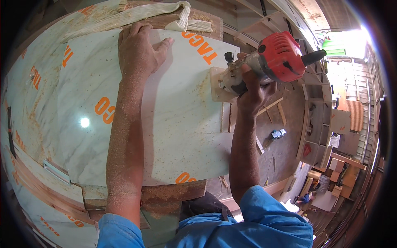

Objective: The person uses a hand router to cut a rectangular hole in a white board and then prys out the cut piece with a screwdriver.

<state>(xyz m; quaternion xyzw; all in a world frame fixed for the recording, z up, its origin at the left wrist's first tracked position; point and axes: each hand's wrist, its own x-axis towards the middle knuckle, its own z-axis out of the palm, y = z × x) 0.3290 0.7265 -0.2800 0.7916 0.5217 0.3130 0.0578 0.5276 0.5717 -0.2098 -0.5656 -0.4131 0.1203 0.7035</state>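
Observation:
My left hand (140, 51) rests on a white marble-patterned panel (182, 115) with orange printing, fingertips over its far edge and thumb spread apart. My right hand (258, 93) is wrapped around a red-and-silver hand-held router (279, 56) with a black knob, held sideways at the panel's right edge. Its pale square base (217, 82) meets that edge. Sawdust coats both forearms and speckles the panel. A cream cloth strip (144, 12) lies along the far edge. More marbled sheeting (41, 115) extends to the left, beside and under the panel.
Wooden shelving units (314, 132) stand right of the work surface. On the floor (285, 161) lie wood offcuts (281, 111) and a small blue-and-silver object (278, 133). Stacked boards (347, 177) and a partly hidden person (306, 197) appear at lower right.

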